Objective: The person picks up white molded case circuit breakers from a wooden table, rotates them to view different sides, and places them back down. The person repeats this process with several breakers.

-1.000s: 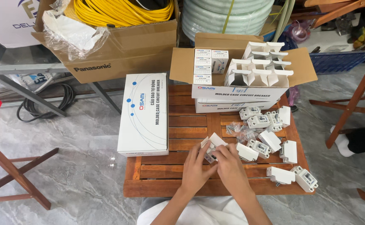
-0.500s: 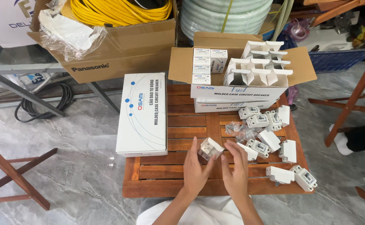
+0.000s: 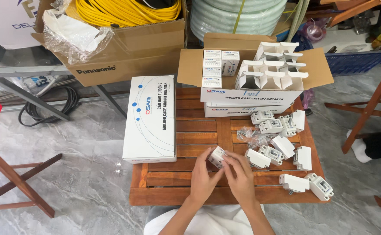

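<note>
Hands, left hand point(image 3: 204, 180) and right hand point(image 3: 241, 178), pinch one boxy white plastic breaker point(image 3: 217, 156) over slatted wooden table point(image 3: 168, 182).

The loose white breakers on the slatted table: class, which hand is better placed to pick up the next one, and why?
Probably the right hand: the loose breakers lie on its side, beside it. The left hand is farther away, cradling the held breaker.

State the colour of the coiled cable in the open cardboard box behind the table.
Bright yellow: the coiled cable in the cardboard box, shown in the head view.
</note>
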